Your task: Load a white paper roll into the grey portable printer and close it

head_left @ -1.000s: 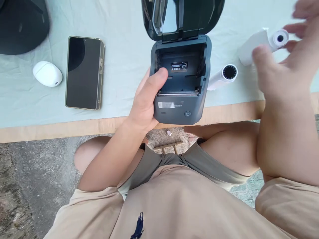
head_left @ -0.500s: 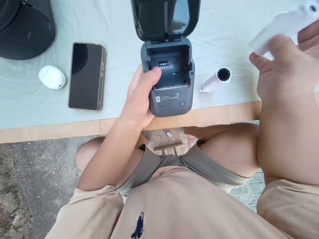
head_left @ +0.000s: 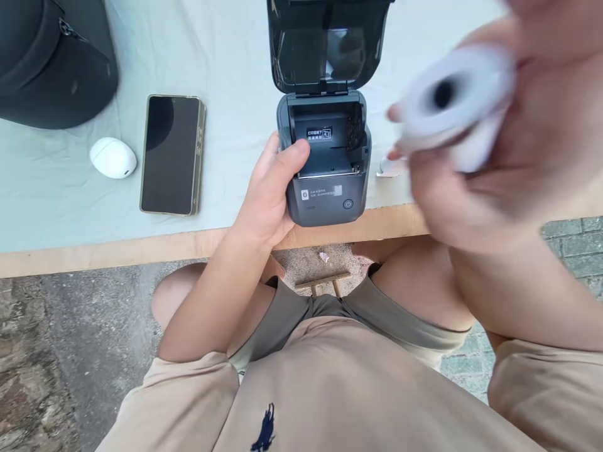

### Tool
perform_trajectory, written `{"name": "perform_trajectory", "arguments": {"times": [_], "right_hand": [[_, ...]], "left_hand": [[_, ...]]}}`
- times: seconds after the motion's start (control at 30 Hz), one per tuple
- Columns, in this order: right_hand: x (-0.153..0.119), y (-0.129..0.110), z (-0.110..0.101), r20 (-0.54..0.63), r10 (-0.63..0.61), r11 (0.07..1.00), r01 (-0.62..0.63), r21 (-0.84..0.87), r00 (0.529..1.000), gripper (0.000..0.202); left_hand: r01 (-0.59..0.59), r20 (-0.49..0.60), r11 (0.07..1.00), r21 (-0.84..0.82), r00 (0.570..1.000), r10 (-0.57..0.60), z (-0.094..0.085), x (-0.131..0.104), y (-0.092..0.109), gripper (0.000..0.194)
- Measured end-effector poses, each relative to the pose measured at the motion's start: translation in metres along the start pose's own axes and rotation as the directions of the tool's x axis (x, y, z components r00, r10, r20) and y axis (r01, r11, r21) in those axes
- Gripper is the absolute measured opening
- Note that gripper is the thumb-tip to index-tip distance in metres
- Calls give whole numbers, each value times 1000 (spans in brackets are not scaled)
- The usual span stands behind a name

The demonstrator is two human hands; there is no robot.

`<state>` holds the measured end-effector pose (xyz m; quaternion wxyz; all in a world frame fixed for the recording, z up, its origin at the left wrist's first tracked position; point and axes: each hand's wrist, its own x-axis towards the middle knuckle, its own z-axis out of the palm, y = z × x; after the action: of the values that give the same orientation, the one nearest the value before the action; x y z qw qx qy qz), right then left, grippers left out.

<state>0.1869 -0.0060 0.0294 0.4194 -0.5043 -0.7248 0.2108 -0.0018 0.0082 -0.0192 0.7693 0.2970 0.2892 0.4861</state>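
A dark grey label printer (head_left: 325,204) is gripped from its left side by my left hand (head_left: 271,188), the thumb over the edge of its open compartment. Its smoky see-through lid (head_left: 325,50) is tipped back, and no roll sits inside. To the right, my right hand (head_left: 499,144) is raised close to the camera, blurred, with its fingers around a white paper roll (head_left: 459,100). The roll's round end and dark core hole face me. A second white roll (head_left: 391,166) on the table is mostly hidden behind that hand.
Left of the printer lie a phone (head_left: 170,156) with a dark screen and a white earbud-style case (head_left: 113,158). A black zipped bag (head_left: 61,69) occupies the back left corner. The table's wooden front edge (head_left: 117,251) runs just above my legs.
My right hand has swung left and nearer the camera with the paper roll, turning the roll's end toward me. My left hand still holds the printer; the whole view has shifted slightly.
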Motion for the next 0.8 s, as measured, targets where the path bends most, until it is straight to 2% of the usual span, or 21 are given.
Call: {"name": "perform_trajectory", "arguments": {"times": [0.07,0.13,0.2,0.27,0.37,0.5,0.67,0.73,0.8], "right_hand": [[4,-8,9,36,-149,988,150,-36,988,34],[11,-15,13,76,-247,950,256,-176,966,38],[17,-18,16,125,-242,896,271,-351,962,33],[20,-19,19,161,-188,868,240,-434,969,27],[19,-16,23,189,-186,876,250,-413,964,27],[17,-10,27,151,-274,869,312,-384,950,17],[13,-7,23,24,-484,778,443,-445,875,7],[9,-8,22,66,-522,742,491,-457,850,11],[5,-8,21,156,-524,725,535,-435,837,11]], "left_hand": [[-42,0,999,-5,999,42,0,0,-2,17],[-74,-30,997,-5,997,74,2,0,-4,14],[-81,-50,997,-15,996,80,5,-1,-6,18],[-75,-73,997,-9,995,74,7,-2,-6,23],[-61,-86,998,33,994,64,7,-3,-4,28],[-82,-62,995,61,994,86,7,-4,-1,30],[-42,2,999,-11,999,42,6,-4,0,27],[-56,-1,998,-13,998,56,4,-4,0,24],[-75,1,997,23,997,75,3,-5,0,20]]}}
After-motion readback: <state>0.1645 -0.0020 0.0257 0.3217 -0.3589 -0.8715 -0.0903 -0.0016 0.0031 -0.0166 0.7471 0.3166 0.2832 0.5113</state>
